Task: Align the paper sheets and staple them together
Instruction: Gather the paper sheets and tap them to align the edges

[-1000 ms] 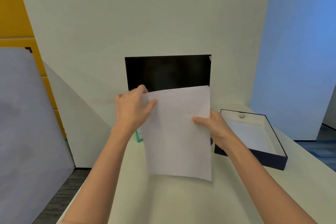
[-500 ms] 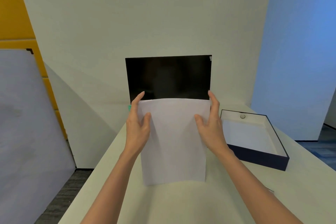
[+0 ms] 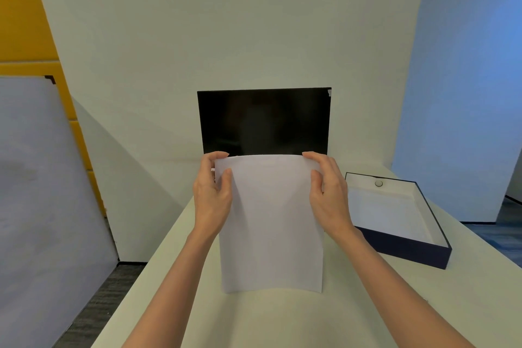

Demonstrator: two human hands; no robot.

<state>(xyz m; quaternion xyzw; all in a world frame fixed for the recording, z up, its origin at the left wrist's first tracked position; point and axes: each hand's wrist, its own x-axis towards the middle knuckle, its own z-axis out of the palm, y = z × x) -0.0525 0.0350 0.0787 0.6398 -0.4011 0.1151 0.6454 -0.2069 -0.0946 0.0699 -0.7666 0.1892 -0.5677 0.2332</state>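
A stack of white paper sheets (image 3: 271, 229) stands upright on the pale table (image 3: 310, 319), its bottom edge resting on the surface. My left hand (image 3: 213, 195) grips the stack's upper left side, fingers curled over the top corner. My right hand (image 3: 329, 192) grips the upper right side the same way. The sheets bow slightly toward me. No stapler is visible; the paper hides the table area behind it.
A black panel (image 3: 264, 120) stands upright at the back of the table against the wall. An open dark blue box (image 3: 404, 246) with a white lining lies to the right. A grey board (image 3: 42, 206) leans at the left, beyond the table edge.
The sheets went from tilted and held in the air to upright with the bottom edge on the table. Both hands shifted up to the top corners.
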